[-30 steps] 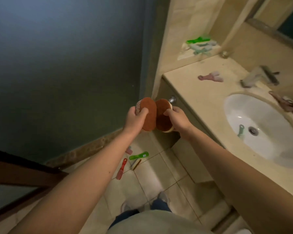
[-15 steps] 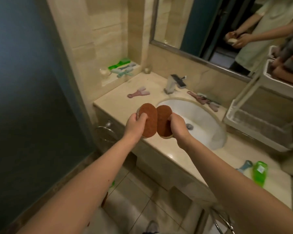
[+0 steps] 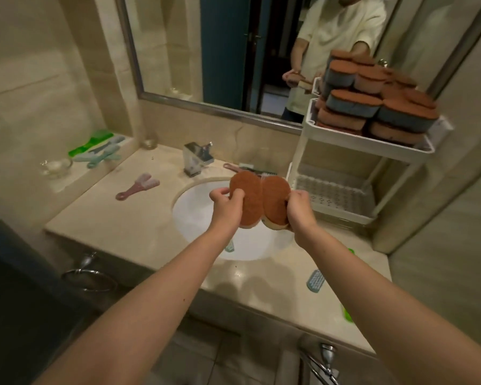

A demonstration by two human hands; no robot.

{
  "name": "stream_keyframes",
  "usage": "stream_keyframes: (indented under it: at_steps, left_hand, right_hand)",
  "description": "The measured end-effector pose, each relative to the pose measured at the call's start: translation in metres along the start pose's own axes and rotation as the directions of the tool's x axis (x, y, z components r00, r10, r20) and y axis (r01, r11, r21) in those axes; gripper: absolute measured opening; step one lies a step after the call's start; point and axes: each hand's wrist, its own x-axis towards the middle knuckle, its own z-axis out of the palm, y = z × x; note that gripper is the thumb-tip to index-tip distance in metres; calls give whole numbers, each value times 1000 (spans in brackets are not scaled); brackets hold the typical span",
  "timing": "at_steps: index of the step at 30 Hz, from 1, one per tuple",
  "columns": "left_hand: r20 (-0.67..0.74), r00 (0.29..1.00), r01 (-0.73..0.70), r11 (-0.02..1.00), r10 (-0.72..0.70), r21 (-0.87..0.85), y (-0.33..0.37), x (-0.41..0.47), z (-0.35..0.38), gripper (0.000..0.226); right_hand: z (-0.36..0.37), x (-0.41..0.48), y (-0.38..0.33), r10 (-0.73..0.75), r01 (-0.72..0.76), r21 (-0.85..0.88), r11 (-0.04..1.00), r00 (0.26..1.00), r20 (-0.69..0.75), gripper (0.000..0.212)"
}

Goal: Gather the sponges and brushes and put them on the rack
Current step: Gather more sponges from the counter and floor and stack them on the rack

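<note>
Turning rightward has brought the white plastic 2-tier rack (image 3: 395,145) fully into view, just beyond the hands. The left hand (image 3: 225,202) holds 1 brown-faced oval foam sponge (image 3: 247,201) in a closed grip, and the right hand (image 3: 299,208) a 2nd brown-faced sponge (image 3: 275,202), edges touching above the white basin (image 3: 195,215). Both probably go next onto the rack, whose top tier is already crowded.

White sink basin (image 3: 195,218), chrome faucet (image 3: 196,159), framed mirror (image 3: 178,51), glass bowl (image 3: 54,165), towel ring (image 3: 79,271)

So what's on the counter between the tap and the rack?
A pink-handled brush lies between tap and rack, its bristle end partly hidden behind the sponges held up in front. Head view shows it.
</note>
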Motion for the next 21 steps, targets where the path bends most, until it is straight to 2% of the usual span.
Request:
stream_keyframes:
  at_steps: [6, 12, 16, 18, 21]
  left_hand:
    - [95, 995, 33, 998, -39, 57, 21, 22, 32, 30]
    - [231, 973, -30, 993, 3, 113, 38, 46, 55, 43]
    - [328, 942, -129, 980, 74, 150, 47, 56, 80, 32]
    - [402, 912, -160, 972, 78, 174, 50, 55, 95, 44]
    - [497, 864, -217, 950, 80, 225, 52, 54, 118, 68]
  right_hand:
    - [-22, 16, -11, 38, -34, 73, 997, 998, -47, 10]
    - [-33, 23, -29, 42, -34, 104, 994, 996, -80, 13]
    - [-51, 27, -32, 21, -3, 109, 994, 987, -162, 14]
    - [-64, 26, -30, 7, 11, 92, 996, 982, -189, 24]
    - [-79, 25, -28, 10, 4, 49, 999, 962, -273, 55]
